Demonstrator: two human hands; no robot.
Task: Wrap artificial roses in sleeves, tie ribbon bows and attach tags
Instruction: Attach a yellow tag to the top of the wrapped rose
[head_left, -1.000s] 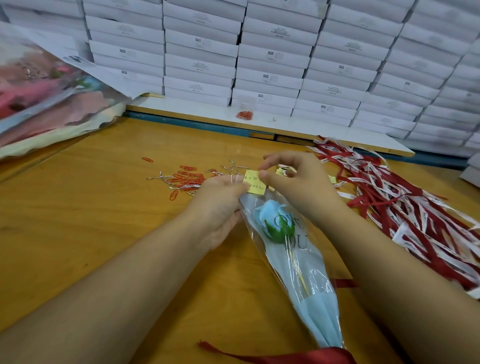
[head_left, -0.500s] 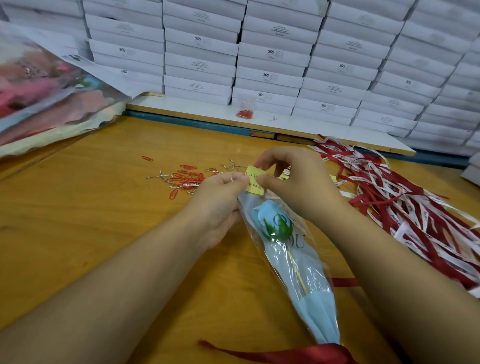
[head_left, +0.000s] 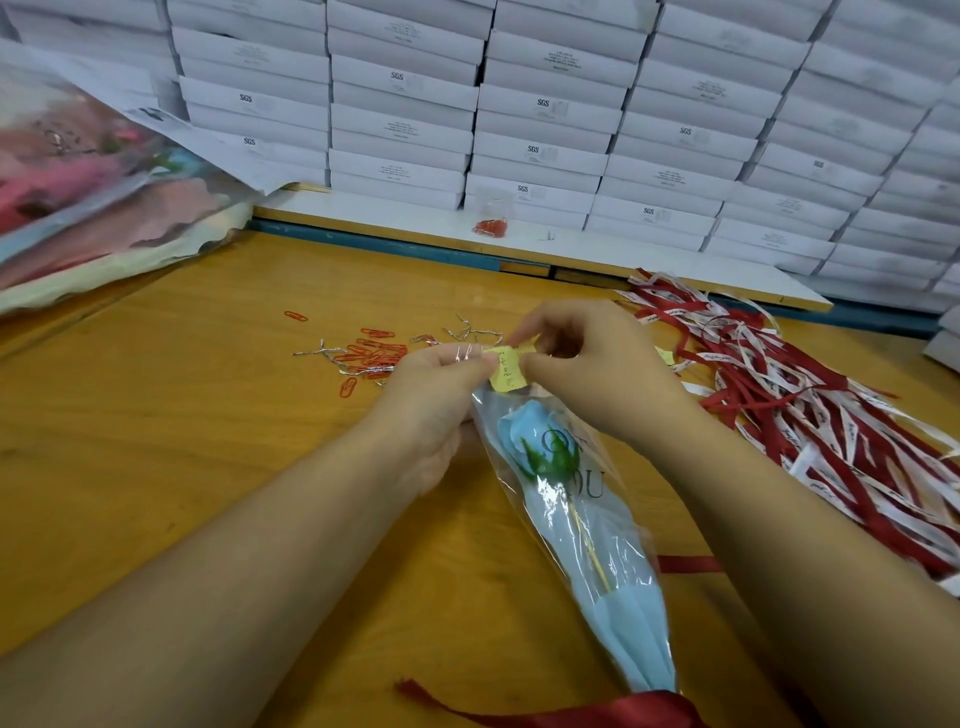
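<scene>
1. Tag (head_left: 506, 370), small and yellow, sits at the open mouth of the sleeve (head_left: 602, 525), at twelve o'clock from the blue rose (head_left: 522, 431). It looks like thin paper that would crease or tear if tugged, so I would hold it by its edges.
2. The sleeve is clear film over a pale blue liner. It lies on the worktop (head_left: 182, 441) with its mouth toward twelve and its narrow tail toward five. It looks light, slick and crackly, so it is best pinched at the rim, not across the bloom (soft petals would likely crush).
3. The left hand (head_left: 441, 379) has its fingers curled, pinching the sleeve rim and the tag's left side. The right hand (head_left: 587, 364) nips the tag's upper right between thumb and forefinger. I cannot tell whether a clip is between them.
4. Red ribbon (head_left: 597, 714) gathers at the sleeve's tail, at six o'clock.
5. Paper clips (head_left: 376, 356) and silver twist ties (head_left: 467, 330) lie scattered near the left hand, at ten o'clock. A ribbon pile (head_left: 831, 415) crowds three o'clock beside the right forearm and could snag it.
6. Open room lies toward eight and nine o'clock. Stacked white boxes (head_left: 545, 104) wall off twelve, and a bag of roses (head_left: 93, 208) lies at the far ten.
</scene>
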